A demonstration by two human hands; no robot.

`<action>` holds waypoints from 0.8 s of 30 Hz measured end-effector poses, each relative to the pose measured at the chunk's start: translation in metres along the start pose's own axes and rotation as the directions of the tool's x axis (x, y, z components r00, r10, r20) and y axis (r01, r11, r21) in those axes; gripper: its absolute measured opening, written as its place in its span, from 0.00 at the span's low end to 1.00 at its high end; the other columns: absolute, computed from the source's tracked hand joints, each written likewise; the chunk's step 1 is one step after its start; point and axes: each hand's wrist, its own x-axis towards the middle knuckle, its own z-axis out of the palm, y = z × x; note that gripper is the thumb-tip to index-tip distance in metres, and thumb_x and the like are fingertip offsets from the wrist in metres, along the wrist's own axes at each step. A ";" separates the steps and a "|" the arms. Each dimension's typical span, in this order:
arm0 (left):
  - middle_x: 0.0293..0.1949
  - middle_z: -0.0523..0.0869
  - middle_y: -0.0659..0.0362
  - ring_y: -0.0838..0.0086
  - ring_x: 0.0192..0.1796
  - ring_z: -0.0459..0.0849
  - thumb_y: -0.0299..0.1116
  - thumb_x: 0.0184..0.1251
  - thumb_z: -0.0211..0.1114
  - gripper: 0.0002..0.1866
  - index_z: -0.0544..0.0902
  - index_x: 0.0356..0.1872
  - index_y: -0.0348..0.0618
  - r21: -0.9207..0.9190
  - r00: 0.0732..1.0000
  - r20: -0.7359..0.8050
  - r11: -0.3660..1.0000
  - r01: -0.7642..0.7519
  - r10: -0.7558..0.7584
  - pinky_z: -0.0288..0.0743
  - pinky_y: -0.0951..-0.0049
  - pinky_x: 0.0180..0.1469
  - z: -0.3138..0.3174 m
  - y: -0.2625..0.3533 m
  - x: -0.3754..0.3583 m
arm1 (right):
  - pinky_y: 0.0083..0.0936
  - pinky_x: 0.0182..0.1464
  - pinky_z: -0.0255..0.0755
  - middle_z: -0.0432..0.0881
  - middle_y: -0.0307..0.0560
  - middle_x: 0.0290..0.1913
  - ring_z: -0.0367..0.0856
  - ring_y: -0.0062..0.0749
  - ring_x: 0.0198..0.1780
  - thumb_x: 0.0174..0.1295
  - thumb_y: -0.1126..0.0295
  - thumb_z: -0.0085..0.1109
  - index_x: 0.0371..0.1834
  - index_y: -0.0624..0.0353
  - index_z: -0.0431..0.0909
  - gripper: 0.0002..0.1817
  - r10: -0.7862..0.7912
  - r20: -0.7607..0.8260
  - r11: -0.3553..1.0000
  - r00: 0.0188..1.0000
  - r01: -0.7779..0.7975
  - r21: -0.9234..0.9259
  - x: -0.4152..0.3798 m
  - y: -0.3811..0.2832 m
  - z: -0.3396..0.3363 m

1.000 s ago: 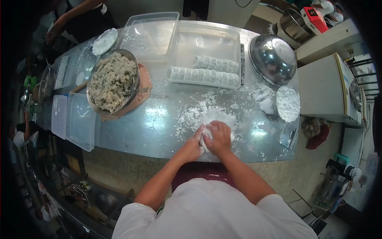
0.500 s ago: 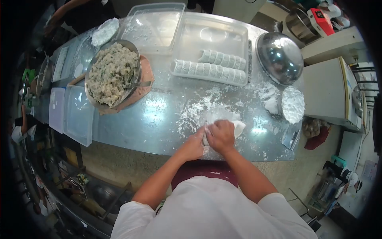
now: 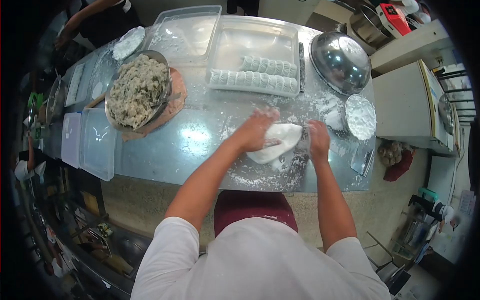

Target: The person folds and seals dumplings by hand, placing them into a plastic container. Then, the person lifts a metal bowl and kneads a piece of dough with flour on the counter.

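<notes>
A flattened piece of white dough (image 3: 282, 140) lies on the floured metal table (image 3: 165, 160). Over its left part is my left hand (image 3: 257, 131), fingers spread and a little blurred, touching or just above the dough. My right hand (image 3: 318, 138) is to the right of the dough, apart from it, with its fingers stretched out and nothing in them. Loose flour is scattered around both hands. Beyond them, two rows of pleated white dumplings (image 3: 252, 80) fill the near part of a clear plastic tray (image 3: 255, 37).
At the left, a metal bowl of filling (image 3: 137, 92) rests on a brown cloth (image 3: 172, 107). An upturned steel bowl (image 3: 340, 62), a bowl of flour (image 3: 360, 117) and a metal scraper (image 3: 362, 161) are at the right. A co-worker's arm (image 3: 90, 12) shows at the top left.
My hands were together on the dough and have moved apart, left hand forward, right hand outward. The dough now shows as a wider, flatter piece. The view has shifted slightly.
</notes>
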 end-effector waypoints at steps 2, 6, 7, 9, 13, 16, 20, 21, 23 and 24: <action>0.77 0.66 0.40 0.44 0.78 0.63 0.50 0.65 0.73 0.45 0.65 0.77 0.38 -0.147 0.989 0.149 0.989 0.000 0.022 0.53 0.57 0.82 -0.003 0.014 -0.008 | 0.33 0.61 0.74 0.83 0.57 0.55 0.83 0.47 0.56 0.72 0.70 0.55 0.53 0.67 0.84 0.14 0.011 0.006 0.999 1.000 -0.010 -0.036 -0.020 0.015 -0.015; 0.71 0.74 0.44 0.49 0.74 0.71 0.50 0.61 0.76 0.45 0.69 0.75 0.39 -0.186 0.968 0.179 0.960 0.210 -0.177 0.65 0.57 0.76 -0.023 0.041 -0.052 | 0.42 0.72 0.65 0.77 0.58 0.67 0.74 0.50 0.69 0.72 0.65 0.58 0.60 0.66 0.81 0.19 -0.061 0.013 0.951 0.998 0.062 -0.304 -0.017 0.030 -0.018; 0.69 0.77 0.45 0.50 0.71 0.74 0.50 0.59 0.78 0.45 0.71 0.74 0.40 -0.089 0.907 0.148 0.908 0.410 -0.395 0.69 0.57 0.73 -0.039 0.054 -0.056 | 0.46 0.76 0.60 0.73 0.58 0.71 0.69 0.51 0.74 0.72 0.63 0.59 0.63 0.64 0.79 0.21 -0.165 0.007 0.838 0.986 0.144 -0.527 -0.017 0.033 -0.015; 0.63 0.80 0.46 0.49 0.63 0.81 0.49 0.56 0.80 0.44 0.72 0.72 0.42 -0.062 0.769 0.267 0.786 0.615 -0.581 0.76 0.56 0.66 -0.053 0.076 -0.055 | 0.49 0.78 0.53 0.68 0.58 0.75 0.62 0.52 0.78 0.71 0.60 0.60 0.65 0.63 0.78 0.24 -0.160 0.104 0.824 0.982 0.190 -0.533 -0.027 0.023 0.014; 0.58 0.82 0.40 0.44 0.60 0.82 0.47 0.57 0.79 0.40 0.74 0.69 0.42 -0.137 0.842 0.012 0.833 0.536 -0.539 0.79 0.52 0.58 -0.004 0.061 -0.066 | 0.49 0.81 0.46 0.65 0.59 0.78 0.57 0.54 0.81 0.72 0.56 0.59 0.64 0.59 0.80 0.24 -0.125 0.347 0.986 0.930 0.157 -0.065 -0.046 -0.033 0.084; 0.56 0.84 0.39 0.44 0.59 0.83 0.29 0.59 0.74 0.29 0.75 0.61 0.37 -0.367 0.750 -0.005 0.699 0.614 -0.662 0.79 0.53 0.56 -0.002 0.061 -0.067 | 0.41 0.77 0.58 0.75 0.58 0.70 0.70 0.49 0.74 0.68 0.63 0.65 0.51 0.59 0.84 0.14 0.036 0.367 0.805 0.930 -0.245 0.540 -0.047 -0.072 0.078; 0.50 0.86 0.41 0.45 0.53 0.86 0.29 0.60 0.73 0.31 0.74 0.65 0.37 -0.409 0.830 -0.171 0.805 0.430 -0.530 0.80 0.54 0.54 0.009 0.063 -0.093 | 0.41 0.66 0.68 0.81 0.52 0.59 0.78 0.48 0.61 0.57 0.71 0.70 0.41 0.58 0.85 0.09 -0.034 0.286 0.975 0.958 -0.031 0.221 -0.057 -0.093 0.074; 0.48 0.87 0.43 0.47 0.50 0.87 0.29 0.60 0.73 0.33 0.73 0.67 0.39 -0.517 0.839 -0.108 0.751 0.410 -0.533 0.81 0.57 0.53 0.011 0.061 -0.105 | 0.42 0.62 0.71 0.81 0.50 0.56 0.79 0.49 0.57 0.55 0.70 0.70 0.41 0.56 0.86 0.10 -0.148 0.273 0.981 0.951 0.176 -0.085 -0.058 -0.086 0.081; 0.45 0.88 0.45 0.48 0.48 0.88 0.30 0.59 0.74 0.36 0.71 0.70 0.41 -0.615 0.841 -0.047 0.679 0.401 -0.540 0.82 0.59 0.52 0.003 0.048 -0.106 | 0.42 0.59 0.71 0.81 0.49 0.53 0.79 0.49 0.54 0.54 0.69 0.70 0.41 0.55 0.86 0.11 -0.252 0.277 0.920 0.927 0.318 -0.228 -0.032 -0.076 0.105; 0.44 0.88 0.43 0.46 0.47 0.87 0.32 0.59 0.75 0.37 0.71 0.70 0.40 -0.515 0.781 0.018 0.664 0.542 -0.624 0.81 0.56 0.52 -0.017 0.045 -0.096 | 0.42 0.55 0.71 0.81 0.48 0.51 0.78 0.49 0.51 0.53 0.67 0.69 0.41 0.54 0.86 0.12 -0.339 0.287 0.823 0.896 0.430 -0.371 -0.023 -0.077 0.115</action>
